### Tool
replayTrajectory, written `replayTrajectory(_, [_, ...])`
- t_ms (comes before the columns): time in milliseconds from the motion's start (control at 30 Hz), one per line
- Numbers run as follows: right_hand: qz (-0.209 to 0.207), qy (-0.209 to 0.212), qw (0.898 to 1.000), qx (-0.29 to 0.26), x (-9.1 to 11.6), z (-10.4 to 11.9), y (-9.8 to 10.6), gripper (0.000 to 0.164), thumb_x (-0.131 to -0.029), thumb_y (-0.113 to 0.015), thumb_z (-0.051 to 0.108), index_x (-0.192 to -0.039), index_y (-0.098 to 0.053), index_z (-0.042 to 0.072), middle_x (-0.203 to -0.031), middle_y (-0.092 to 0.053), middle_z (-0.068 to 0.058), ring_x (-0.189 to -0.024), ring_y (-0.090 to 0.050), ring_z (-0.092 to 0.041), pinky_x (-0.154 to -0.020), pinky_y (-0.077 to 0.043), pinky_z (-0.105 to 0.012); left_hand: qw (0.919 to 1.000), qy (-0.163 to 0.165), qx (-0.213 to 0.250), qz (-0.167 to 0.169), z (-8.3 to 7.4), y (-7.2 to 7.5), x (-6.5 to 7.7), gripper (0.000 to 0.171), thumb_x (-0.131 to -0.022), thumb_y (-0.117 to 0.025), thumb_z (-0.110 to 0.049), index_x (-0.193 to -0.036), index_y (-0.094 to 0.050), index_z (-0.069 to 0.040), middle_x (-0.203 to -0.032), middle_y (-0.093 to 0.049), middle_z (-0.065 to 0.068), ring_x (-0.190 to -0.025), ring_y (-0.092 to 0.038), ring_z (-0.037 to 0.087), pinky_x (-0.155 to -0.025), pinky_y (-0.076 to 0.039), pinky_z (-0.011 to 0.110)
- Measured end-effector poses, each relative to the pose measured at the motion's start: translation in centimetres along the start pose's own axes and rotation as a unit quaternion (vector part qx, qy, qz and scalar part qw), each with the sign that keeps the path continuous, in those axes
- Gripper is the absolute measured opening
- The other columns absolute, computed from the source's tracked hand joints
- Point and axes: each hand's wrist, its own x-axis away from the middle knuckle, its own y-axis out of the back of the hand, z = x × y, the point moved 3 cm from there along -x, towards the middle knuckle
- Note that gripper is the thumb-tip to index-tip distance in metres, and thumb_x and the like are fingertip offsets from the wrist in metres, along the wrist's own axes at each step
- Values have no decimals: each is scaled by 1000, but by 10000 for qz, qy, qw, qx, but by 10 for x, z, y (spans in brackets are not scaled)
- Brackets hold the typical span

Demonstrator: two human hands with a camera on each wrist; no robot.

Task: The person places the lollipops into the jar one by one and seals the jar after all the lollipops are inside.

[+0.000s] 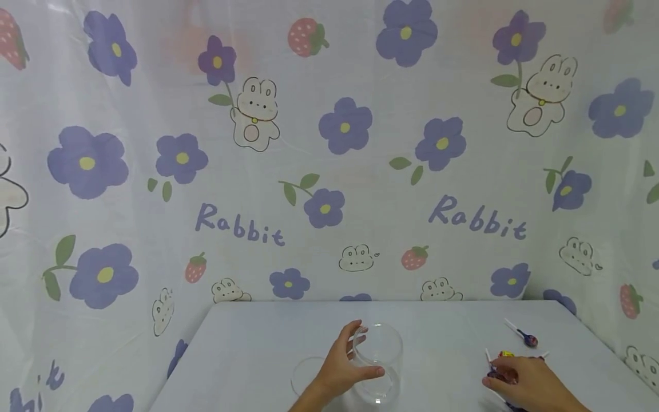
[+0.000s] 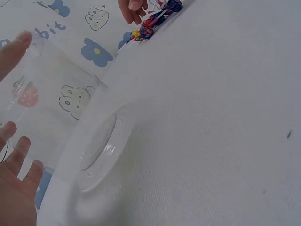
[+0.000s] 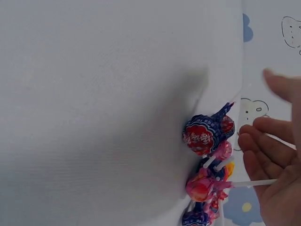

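Head view: left hand (image 1: 337, 363) grips clear jar (image 1: 387, 350), thumb and fingers spread wide around it; clear disc (image 1: 306, 375), likely lid, lies off beside jar; lollipops (image 3: 200, 136) on table (image 1: 247, 343) at right, none visible inside jar; right hand (image 1: 530, 377) at lollipops, thumb and fingers apart, nothing pinched; work looks barely begun.

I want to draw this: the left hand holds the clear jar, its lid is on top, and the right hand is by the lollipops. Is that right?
Not quite: the lid isn't on top. The left wrist view shows it on the table beside the jar. The rest is right: the left hand holds the jar and the right hand is by the lollipops.
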Motion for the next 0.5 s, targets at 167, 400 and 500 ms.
replayTrajectory(167, [412, -198, 9989, 54, -6, -3, -5, 31, -86, -85, 28, -103, -77, 4, -89, -69, 0, -80, -60, -18, -82, -59, -49, 9997, 111, 208, -61, 1, 2, 0, 87, -79, -93, -27, -150, -46, -11, -150, -51, 13, -138, -50, 34, -110, -40, 63])
replayTrajectory(400, [845, -482, 9947, 323, -10, -4, -13, 19, -86, -85, 24, -96, -78, 11, -85, -66, 0, -77, -58, -19, -75, -59, -46, 9993, 219, 306, 1, 1, 0, 1, 88, -80, -92, -28, -152, -44, -14, -152, -50, 10, -140, -48, 35, -111, -39, 63])
replayTrajectory(500, [1025, -560, 9931, 81, -11, -3, -18, 16, -86, -85, 22, -94, -77, 10, -84, -64, -1, -77, -58, -20, -74, -59, -42, 9994, 213, 267, -20, 1, 1, 1, 87, -80, -92, -27, -152, -44, -14, -152, -50, 8, -140, -48, 35, -111, -39, 63])
